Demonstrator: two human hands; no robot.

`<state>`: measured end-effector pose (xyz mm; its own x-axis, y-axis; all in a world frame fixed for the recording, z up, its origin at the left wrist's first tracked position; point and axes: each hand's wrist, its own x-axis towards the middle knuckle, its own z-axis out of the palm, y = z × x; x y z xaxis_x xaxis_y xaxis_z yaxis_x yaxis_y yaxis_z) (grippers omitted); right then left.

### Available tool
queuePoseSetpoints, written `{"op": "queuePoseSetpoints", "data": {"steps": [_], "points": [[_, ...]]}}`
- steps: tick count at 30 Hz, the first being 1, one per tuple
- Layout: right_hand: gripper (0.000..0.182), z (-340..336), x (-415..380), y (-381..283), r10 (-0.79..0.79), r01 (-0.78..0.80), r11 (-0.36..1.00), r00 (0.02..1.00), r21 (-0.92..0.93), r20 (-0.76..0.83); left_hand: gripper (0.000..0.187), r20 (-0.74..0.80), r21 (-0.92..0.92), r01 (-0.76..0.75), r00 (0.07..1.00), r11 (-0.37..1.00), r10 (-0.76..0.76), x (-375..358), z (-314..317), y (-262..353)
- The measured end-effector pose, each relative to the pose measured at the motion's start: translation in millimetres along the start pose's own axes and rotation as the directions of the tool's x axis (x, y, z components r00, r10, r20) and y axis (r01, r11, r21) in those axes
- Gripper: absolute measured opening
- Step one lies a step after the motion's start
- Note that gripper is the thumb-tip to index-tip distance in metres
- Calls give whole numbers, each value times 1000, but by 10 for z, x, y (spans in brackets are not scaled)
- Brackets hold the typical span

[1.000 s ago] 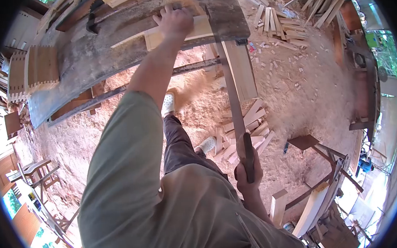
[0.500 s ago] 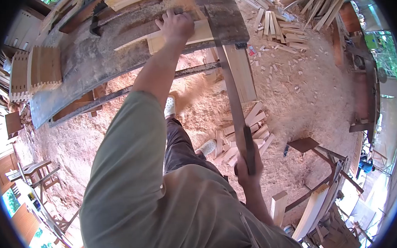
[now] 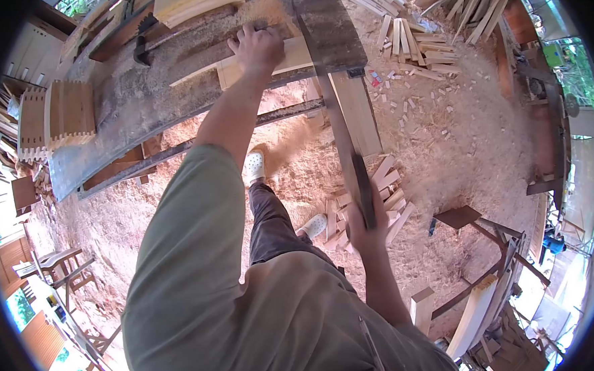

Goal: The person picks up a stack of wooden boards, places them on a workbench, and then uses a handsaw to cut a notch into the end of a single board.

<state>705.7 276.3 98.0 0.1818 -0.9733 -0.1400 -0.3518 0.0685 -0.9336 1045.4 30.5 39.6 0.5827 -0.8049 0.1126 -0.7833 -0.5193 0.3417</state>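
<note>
A long handsaw reaches from my right hand up to the workbench. My right hand is wrapped round its dark handle. The blade lies across the right end of a pale board at the bench edge. On top of that board rests my left hand, pressing down with its fingers spread. A thinner pale strip runs leftward from the board.
Finger-jointed wooden pieces stand at the bench's left end, near a dark clamp. A wide plank leans below the bench's right end. Offcuts lie on the sawdust floor by my feet. Further right is a metal-legged stand.
My right hand and the saw have moved up and forward, toward the bench. My left hand stays on the board; the whole view has shifted slightly.
</note>
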Motion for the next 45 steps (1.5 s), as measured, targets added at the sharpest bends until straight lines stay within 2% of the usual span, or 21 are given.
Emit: {"op": "queuePoseSetpoints", "data": {"steps": [3, 5, 6, 7, 9, 10, 13, 14, 17, 19, 22, 23, 27, 30, 32, 33, 36, 37, 39, 42, 45], "points": [[58, -344, -534, -67, 142, -141, 990, 988, -30, 66, 55, 13, 50, -3, 1000, 999, 2, -55, -89, 44], [55, -316, -377, -126, 17, -14, 999, 996, -33, 85, 55, 14, 55, 5, 1000, 998, -6, -22, -66, 32], [52, -126, 19, -244, -61, 63, 997, 997, -37, 48, 55, 18, 48, 11, 1000, 999, -12, -24, -48, 37], [51, 35, 408, -364, 37, -38, 999, 997, 10, 64, 55, 18, 45, 10, 1000, 999, -11, -18, -9, 37], [49, 324, 1035, -484, 25, -29, 998, 997, 47, 78, 56, -42, 21, 8, 999, 1000, -7, 22, 68, -12], [50, 411, 1191, -493, -77, 74, 996, 995, 41, 62, 56, -53, 24, 6, 999, 1000, -4, 47, 68, -24], [52, 362, 936, -254, -85, 85, 996, 996, -15, 16, 56, -63, -26, 14, 998, 1000, -15, -12, 114, -32], [56, 224, 624, -228, 35, -35, 999, 999, 8, 37, 56, -48, -10, 6, 999, 1000, -6, -15, 54, -8], [58, -219, -347, -32, 98, -98, 995, 993, 4, 60, 55, -23, 21, -5, 1000, 1000, 5, -14, -20, 19], [58, -367, -479, -10, 136, -136, 991, 987, -17, 85, 54, -11, 36, 7, 1000, 999, -6, -70, -13, 2], [57, -117, 105, 77, -97, 96, 995, 994, 18, 57, 53, 4, 57, 6, 1000, 998, -6, -18, -24, 24], [55, 115, 606, -2, -19, 15, 999, 997, 50, 77, 53, -30, 43, -8, 999, 999, 9, -1, -7, 14], [51, 640, 1715, -334, -134, 123, 978, 990, 168, 53, 52, -44, 29, -11, 999, 1000, 12, -25, 31, -13], [52, 547, 1442, -56, -239, 238, 968, 971, 79, 5, 53, -2, 34, 20, 1000, 999, -20, -16, 10, -13], [54, 256, 786, -69, 21, -25, 998, 998, 62, 60, 54, -2, 41, 12, 1000, 999, -12, -1, 10, -11], [56, 109, 457, 87, -101, 100, 995, 994, 29, 36, 55, 1, 49, 22, 1000, 999, -22, -4, 21, -11], [58, -336, -271, -26, -34, 34, 999, 995, -2, 92, 55, -30, 65, 9, 1000, 998, -7, -7, 57, -23], [58, -397, -370, -89, 87, -90, 996, 991, 21, 103, 55, -39, 84, 1, 999, 996, 3, -3, 28, -27], [57, -274, -94, 12, -177, 180, 982, 982, -57, 61, 55, 1, 84, 22, 1000, 996, -22, -20, 1, 16], [53, 288, 1090, -191, 8, -18, 997, 991, 69, 134, 55, 6, 47, 12, 1000, 999, -12, -30, -37, 27], [51, 630, 1666, -261, -182, 172, 979, 980, 110, 86, 54, -20, -6, 24, 1000, 1000, -24, 10, -52, 5]]}}
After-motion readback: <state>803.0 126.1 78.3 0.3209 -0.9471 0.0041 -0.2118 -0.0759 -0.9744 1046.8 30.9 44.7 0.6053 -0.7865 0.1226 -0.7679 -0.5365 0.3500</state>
